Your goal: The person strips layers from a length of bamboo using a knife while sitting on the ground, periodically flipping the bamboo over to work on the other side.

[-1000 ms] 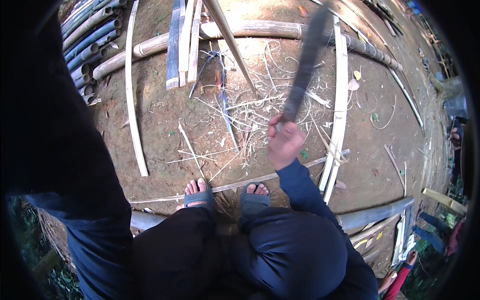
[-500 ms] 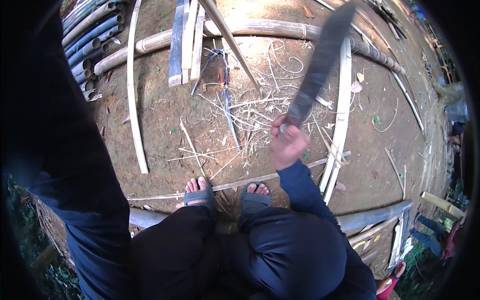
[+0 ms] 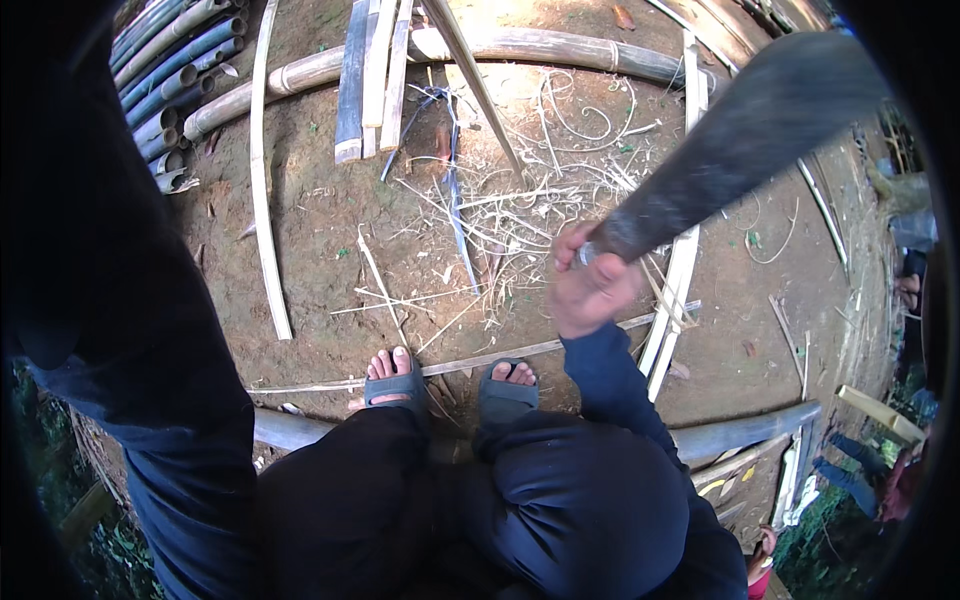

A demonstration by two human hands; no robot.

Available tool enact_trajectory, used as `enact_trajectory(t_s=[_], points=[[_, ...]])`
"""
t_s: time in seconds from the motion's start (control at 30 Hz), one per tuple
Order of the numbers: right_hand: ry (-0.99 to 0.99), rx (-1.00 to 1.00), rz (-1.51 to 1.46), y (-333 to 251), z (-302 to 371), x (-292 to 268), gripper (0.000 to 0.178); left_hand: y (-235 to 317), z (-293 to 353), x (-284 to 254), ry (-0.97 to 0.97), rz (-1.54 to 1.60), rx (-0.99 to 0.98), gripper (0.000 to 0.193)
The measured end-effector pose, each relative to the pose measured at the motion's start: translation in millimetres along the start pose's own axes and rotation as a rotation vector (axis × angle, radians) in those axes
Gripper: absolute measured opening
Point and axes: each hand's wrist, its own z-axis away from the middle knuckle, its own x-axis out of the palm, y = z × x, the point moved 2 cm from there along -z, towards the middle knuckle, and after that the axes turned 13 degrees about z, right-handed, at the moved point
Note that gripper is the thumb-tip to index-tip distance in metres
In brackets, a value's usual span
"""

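My right hand (image 3: 595,290) is closed around the handle of a machete (image 3: 745,150), out in front of my right knee. The broad dark blade slants up toward the far right and is smeared by motion. Below it, a pale split bamboo strip (image 3: 668,300) runs lengthwise along the ground, apart from my hand. My left arm (image 3: 170,380), in a dark sleeve, rises along the left side; its hand does not show. Thin bamboo shavings (image 3: 510,215) lie curled and scattered on the soil left of my right hand.
A thick bamboo pole (image 3: 560,47) crosses the far ground, with flat slats (image 3: 370,90) resting over it. A slanting stick (image 3: 475,90) stands beyond the shavings. Bamboo tubes (image 3: 165,90) are stacked far left. Another person's legs (image 3: 850,480) show at right.
The machete has tipped to the right, its blade swinging lower and looking larger. My right hand has shifted slightly right and turned with it. My left sleeve stays nearly in place.
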Motion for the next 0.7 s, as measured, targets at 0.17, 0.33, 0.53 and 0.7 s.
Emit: enact_trajectory(t_s=[0.17,0.33,0.53,0.7], points=[[-0.331,0.112,0.542,105.6,32.7,52.3,0.056,12.6,16.6,12.1,0.010,0.002,-0.006,0.053],[-0.371,0.196,0.352,72.2,21.0,32.1,0.049,5.5,5.7,11.4,0.009,-0.018,0.007,0.055],[0.081,-0.076,-0.079,19.9,10.7,5.3,0.044,11.9,13.1,20.2,-0.011,-0.025,0.019,0.057],[-0.390,0.204,0.599,140.8,27.0,68.8,0.054,11.9,-4.2,11.8,0.031,-0.028,0.021,0.056]])
